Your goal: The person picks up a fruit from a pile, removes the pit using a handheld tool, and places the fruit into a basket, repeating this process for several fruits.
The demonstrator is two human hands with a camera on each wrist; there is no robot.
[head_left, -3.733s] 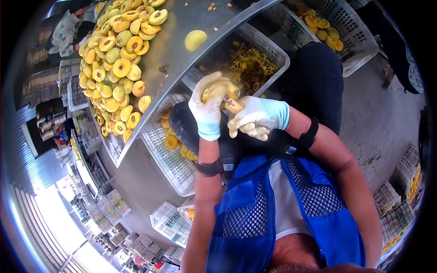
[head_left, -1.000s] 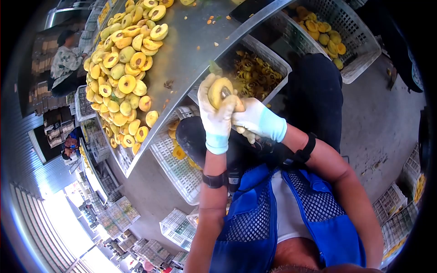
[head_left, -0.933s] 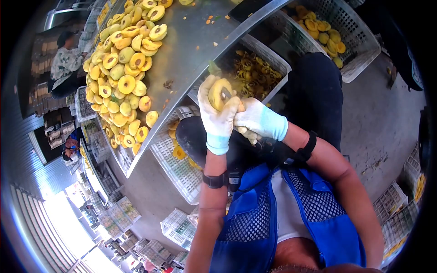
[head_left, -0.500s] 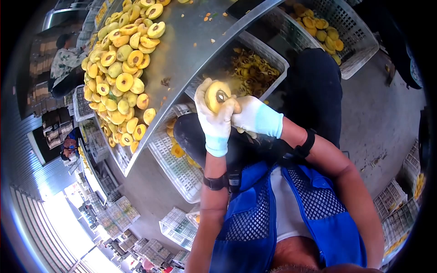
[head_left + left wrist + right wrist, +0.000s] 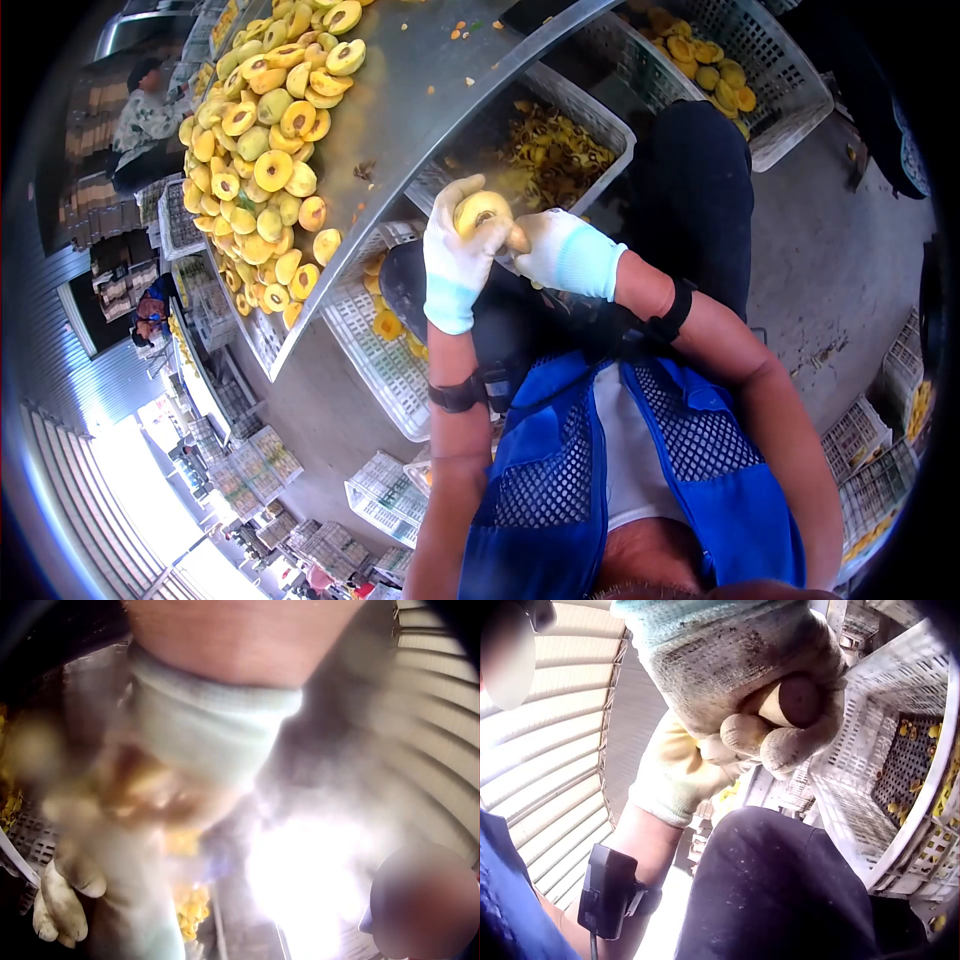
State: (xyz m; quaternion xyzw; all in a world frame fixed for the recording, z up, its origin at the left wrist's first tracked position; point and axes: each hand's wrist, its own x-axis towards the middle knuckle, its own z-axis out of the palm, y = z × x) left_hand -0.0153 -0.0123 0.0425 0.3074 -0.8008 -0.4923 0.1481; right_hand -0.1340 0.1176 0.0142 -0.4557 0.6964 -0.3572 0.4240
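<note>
The fruit half [image 5: 474, 210] tipped (axis unclear), cut face toward the vest [image 5: 545, 475].

Head view looked forward and down from above the gloved fingers [image 5: 448, 193], farthest off. Both wrist views sat close, facing past the fingers with the roof [image 5: 555, 772] beyond. Head and right wrist views shared left hand [image 5: 455, 255] and right hand [image 5: 552, 250].

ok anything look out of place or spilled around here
A little: orange scraps and a dark clump lie loose on the metal table, away from the fruit pile, and dark debris litters the floor. The gloved right hand looks grimy.
</note>
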